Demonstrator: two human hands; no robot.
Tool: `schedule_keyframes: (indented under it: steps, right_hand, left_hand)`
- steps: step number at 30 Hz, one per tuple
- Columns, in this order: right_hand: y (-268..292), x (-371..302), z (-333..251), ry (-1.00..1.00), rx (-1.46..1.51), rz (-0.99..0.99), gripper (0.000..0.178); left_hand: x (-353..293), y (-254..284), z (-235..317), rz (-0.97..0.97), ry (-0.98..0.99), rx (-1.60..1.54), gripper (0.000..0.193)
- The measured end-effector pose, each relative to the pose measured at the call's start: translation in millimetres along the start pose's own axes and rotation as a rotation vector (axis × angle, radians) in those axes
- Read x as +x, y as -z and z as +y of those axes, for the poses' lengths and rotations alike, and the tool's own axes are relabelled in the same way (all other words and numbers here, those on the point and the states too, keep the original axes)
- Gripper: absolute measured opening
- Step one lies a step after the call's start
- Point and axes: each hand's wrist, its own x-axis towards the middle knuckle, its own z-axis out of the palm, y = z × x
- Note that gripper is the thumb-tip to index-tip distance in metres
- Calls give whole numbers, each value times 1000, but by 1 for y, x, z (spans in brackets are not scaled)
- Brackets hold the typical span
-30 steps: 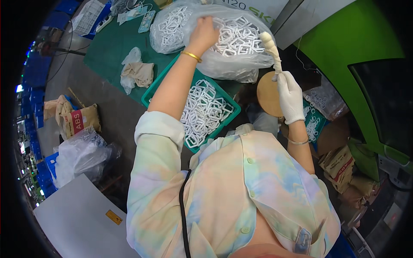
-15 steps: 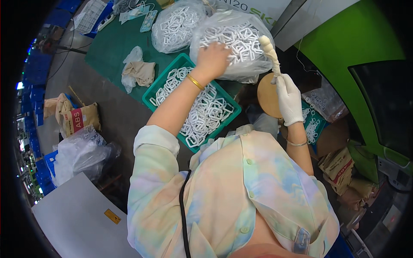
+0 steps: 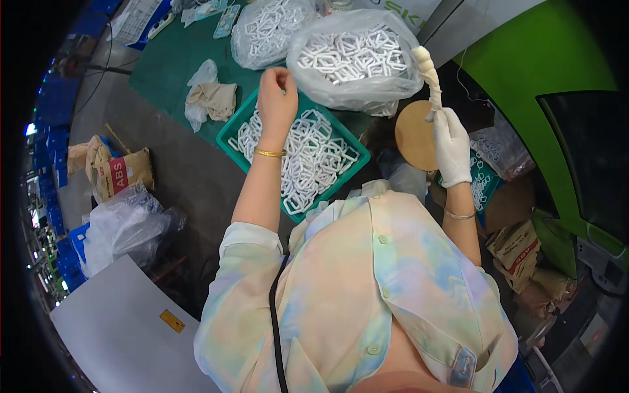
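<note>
My left hand (image 3: 278,101), bare and with a gold bangle at the wrist, hovers above the far left part of a green plastic bin (image 3: 352,177). Its fingers are curled together; whatever is in them, if anything, is hidden. White angular plastic rings (image 3: 318,154) fill the bin. Off to the right, my right hand (image 3: 449,147) wears a white glove. It grips the lower end of a stick-like tool (image 3: 427,69) wrapped in cream material, held upright beside an open clear bag (image 3: 386,98) of the same white rings.
Another clear bag of white pieces (image 3: 272,33) stands on the green tabletop (image 3: 167,85), near a crumpled beige cloth (image 3: 216,100). A round wooden seat (image 3: 414,134) is below my gloved hand. Green machinery (image 3: 524,59) rises at right; a grey panel (image 3: 121,327) stands lower left.
My left hand has left the open bag of rings and come left over the bin. The right hand has moved slightly right with the wrapped tool.
</note>
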Motion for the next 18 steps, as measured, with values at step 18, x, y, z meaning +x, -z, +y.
schedule_keyframes:
  steps: [18]
  right_hand:
    - [-7,-5,-17,-5,-40,-63,27]
  left_hand:
    - [-78,-53,-83,-519,-85,548,17]
